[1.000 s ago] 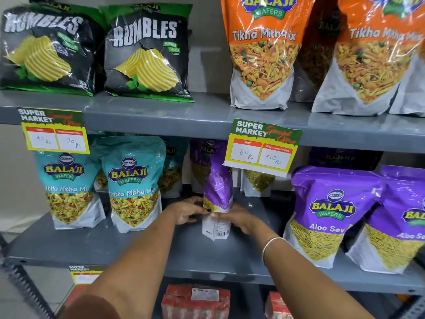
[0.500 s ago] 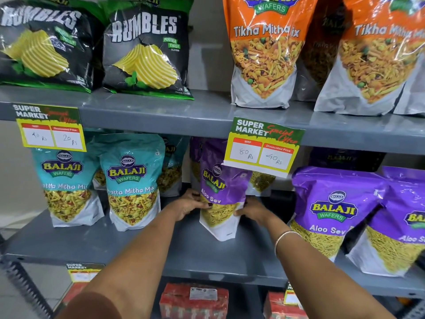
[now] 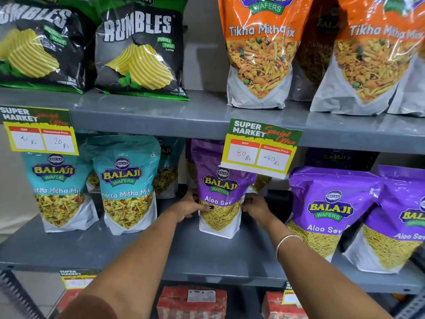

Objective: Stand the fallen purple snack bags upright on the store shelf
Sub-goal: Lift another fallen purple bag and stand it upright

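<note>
1. Nearest the camera: both forearms reach up and forward toward the middle shelf [image 3: 161,252]; a thin bangle [image 3: 287,241] sits on the right wrist.
2. Landmark: the purple Aloo Sev bag [image 3: 222,194], standing on the middle shelf with its front label facing out and its long axis vertical. Its top reaches under the price tag [image 3: 262,148] hung from the shelf above.
3. Left hand [image 3: 192,207] is pressed on the bag's left edge, thumb lying across the front. Right hand [image 3: 254,207] is against the right edge, fingers curled round behind. The bag is clamped between the two; neither hand is nearer.
4. Judgement: bag looks upright and squared; the coming move is a release, so its flat white base must sit fully on the shelf.
5. Left of the bag: teal Khatta Mitha bags [image 3: 128,185], upright, apart from it. Right of it: two more purple bags [image 3: 328,215], leaning slightly, well apart.
6. Behind the bag: another purple pouch, partly hidden. Little clearance overhead; the tag could catch the top.
7. Farthest, above: Rumbles chip bags [image 3: 140,49] and orange Tikha Mitha bags [image 3: 262,51].
</note>
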The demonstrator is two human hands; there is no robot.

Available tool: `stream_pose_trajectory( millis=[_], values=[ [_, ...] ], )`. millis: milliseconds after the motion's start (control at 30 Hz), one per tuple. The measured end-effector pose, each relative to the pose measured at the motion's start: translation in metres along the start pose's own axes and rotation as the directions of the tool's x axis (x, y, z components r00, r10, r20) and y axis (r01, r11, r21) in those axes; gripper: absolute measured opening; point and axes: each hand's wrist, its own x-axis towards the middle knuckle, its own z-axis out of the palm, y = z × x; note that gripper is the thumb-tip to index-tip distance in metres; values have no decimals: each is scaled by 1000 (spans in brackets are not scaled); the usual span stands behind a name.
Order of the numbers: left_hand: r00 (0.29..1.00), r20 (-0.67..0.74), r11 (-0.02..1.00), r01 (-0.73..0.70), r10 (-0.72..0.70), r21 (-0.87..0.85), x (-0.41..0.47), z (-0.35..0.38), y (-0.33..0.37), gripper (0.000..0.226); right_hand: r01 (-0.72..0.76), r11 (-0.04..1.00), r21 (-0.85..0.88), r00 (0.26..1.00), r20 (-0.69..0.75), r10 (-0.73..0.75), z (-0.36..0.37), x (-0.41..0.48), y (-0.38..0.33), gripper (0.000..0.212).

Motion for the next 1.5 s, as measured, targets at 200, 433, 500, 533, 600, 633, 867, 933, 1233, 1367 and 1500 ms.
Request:
stream_pose_trajectory(
  millis=[200, 433, 500, 533, 600, 633, 867, 933, 1233, 1367, 1500],
  values=[
    [995, 72, 998, -65, 63, 19, 5, -3, 3, 74, -58, 998, 16, 949, 311, 50, 4, -4, 3, 73],
    [988, 78, 990, -135, 137, -31, 11, 3, -2, 74, 29, 998, 47, 990, 134, -36, 25, -18, 3, 74],
    [986, 94, 990, -138, 140, -35, 6, 5, -2, 72, 22, 997, 74, 995, 95, -29, 25, -24, 4, 78],
    [985, 100, 990, -137, 140, -34, 2, 8, -3, 72, 14, 996, 87, 997, 79, -21, 24, -30, 5, 80],
    [985, 95, 989, -138, 142, -45, -7, 14, -5, 73, 4, 995, 98, 998, 64, -10, 18, -40, 7, 84],
    [986, 87, 990, -136, 140, -47, -11, 16, -7, 73, -4, 995, 99, 998, 65, -3, 16, -43, 8, 85],
    [990, -9, 990, -139, 139, -33, -53, 47, -17, 74, 25, 999, 25, 990, 136, -28, -11, -74, 17, 84],
    [991, -25, 991, -135, 135, -5, -66, 56, -18, 76, 16, 1000, -4, 989, 148, -16, -22, -81, 21, 88],
    [982, -156, 995, -102, 102, 7, -100, 82, -24, 83, 18, 999, -45, 985, 171, -10, -43, -102, 25, 100],
    [986, -162, 999, -45, 49, 25, -103, 80, -31, 82, 19, 995, -98, 987, 159, -3, -48, -109, 32, 101],
    [990, -110, 996, -93, 92, -3, -97, 76, -25, 82, -34, 992, -118, 979, 195, 56, -46, -108, 34, 96]
  ],
)
